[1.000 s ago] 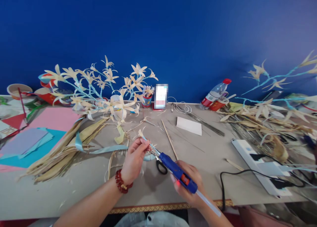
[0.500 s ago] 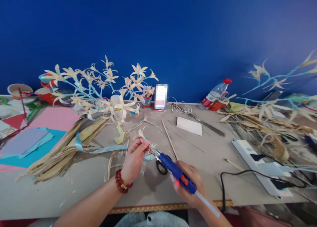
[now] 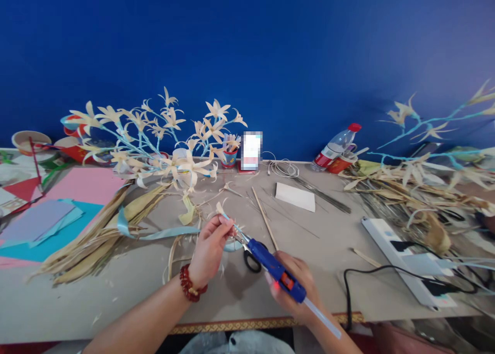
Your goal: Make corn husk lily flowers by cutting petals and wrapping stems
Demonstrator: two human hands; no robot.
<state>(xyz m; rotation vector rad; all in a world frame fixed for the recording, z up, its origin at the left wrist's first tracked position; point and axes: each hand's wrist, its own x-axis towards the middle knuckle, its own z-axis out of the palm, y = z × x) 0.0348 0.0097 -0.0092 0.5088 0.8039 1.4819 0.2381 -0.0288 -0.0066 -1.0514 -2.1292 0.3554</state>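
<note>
Between thumb and fingers, my left hand (image 3: 212, 236) pinches a small pale flower bud (image 3: 220, 208) with a light-blue stem. My right hand (image 3: 296, 282) is wrapped round a blue glue gun (image 3: 276, 268), a clear glue stick (image 3: 323, 319) poking from its back end. The gun's metal tip points up and left, close to the blue stem by my left fingertips; whether they touch I cannot tell. Black-handled scissors (image 3: 252, 262) lie under the gun, partly hidden. A light-blue ribbon (image 3: 166, 235) runs across the table to the left of my left hand.
Pale flower branches (image 3: 170, 137) stand at the back left, above dried husks (image 3: 104, 230) and coloured paper (image 3: 46, 225). A thin stick (image 3: 265, 217), a white card (image 3: 295, 196) and wires (image 3: 325, 195) lie ahead. On the right are a power strip (image 3: 406, 264), its black cable, and a bottle (image 3: 334, 148).
Almost nothing differs. My right hand and the glue gun have shifted very slightly left; my left hand keeps its pinch on the bud.
</note>
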